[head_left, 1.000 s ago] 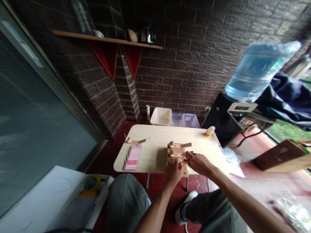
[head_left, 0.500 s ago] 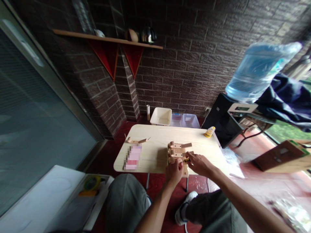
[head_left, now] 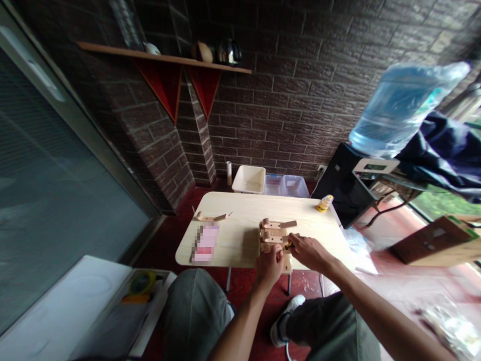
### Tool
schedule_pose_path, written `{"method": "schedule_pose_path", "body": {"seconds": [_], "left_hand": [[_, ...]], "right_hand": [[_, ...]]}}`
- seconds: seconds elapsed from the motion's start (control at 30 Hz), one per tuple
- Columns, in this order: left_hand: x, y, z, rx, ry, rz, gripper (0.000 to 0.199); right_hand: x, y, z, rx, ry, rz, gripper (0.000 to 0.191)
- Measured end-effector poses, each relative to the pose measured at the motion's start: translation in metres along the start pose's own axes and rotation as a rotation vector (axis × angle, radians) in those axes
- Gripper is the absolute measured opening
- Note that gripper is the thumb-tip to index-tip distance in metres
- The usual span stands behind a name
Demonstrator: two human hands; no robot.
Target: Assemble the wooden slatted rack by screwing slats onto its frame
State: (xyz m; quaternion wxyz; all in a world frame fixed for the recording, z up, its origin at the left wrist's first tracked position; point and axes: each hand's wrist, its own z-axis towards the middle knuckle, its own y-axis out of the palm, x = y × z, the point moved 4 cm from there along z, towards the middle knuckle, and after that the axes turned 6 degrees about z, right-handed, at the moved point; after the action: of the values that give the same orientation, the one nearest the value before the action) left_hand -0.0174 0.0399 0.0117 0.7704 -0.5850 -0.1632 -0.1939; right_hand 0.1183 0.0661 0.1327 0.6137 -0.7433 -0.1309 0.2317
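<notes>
On the table's front part stands a block-like wooden piece (head_left: pixel 286 266) with several wooden hooks (head_left: pixel 271 225) lying across it. My right hand (head_left: pixel 306 250) is closed round a screwdriver (head_left: pixel 288 245) with a yellow and black handle, its tip pointing left toward my left hand. My left hand (head_left: pixel 271 261) is closed at the nearest hook, fingers pinched beside the screwdriver's tip. Whatever is between those fingertips is too small to make out. Another wooden hook (head_left: pixel 210 217) lies apart at the table's left, a thin metal bit sticking out near it.
The pale table (head_left: pixel 236 205) carries a pixelated pink item (head_left: pixel 206 243) at left and a yellow-capped clear container (head_left: pixel 324 203) at back right. Behind it stand a cream bin (head_left: pixel 248 179) and clear bins (head_left: pixel 295 186). A water dispenser (head_left: pixel 334 180) is at right, an open white case (head_left: pixel 108 286) at lower left.
My right hand has turned slightly at the screwdriver. My left hand stays in place at the nearest hook. The view has shifted a little.
</notes>
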Motion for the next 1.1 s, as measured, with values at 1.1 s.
{"method": "schedule_pose_path", "body": {"seconds": [1.1], "left_hand": [[0.0006,-0.0027,-0.0008,-0.046,-0.04,-0.044,0.025]], "right_hand": [[-0.0016,0.002,-0.0029,0.014,0.021,0.055,0.027]]}}
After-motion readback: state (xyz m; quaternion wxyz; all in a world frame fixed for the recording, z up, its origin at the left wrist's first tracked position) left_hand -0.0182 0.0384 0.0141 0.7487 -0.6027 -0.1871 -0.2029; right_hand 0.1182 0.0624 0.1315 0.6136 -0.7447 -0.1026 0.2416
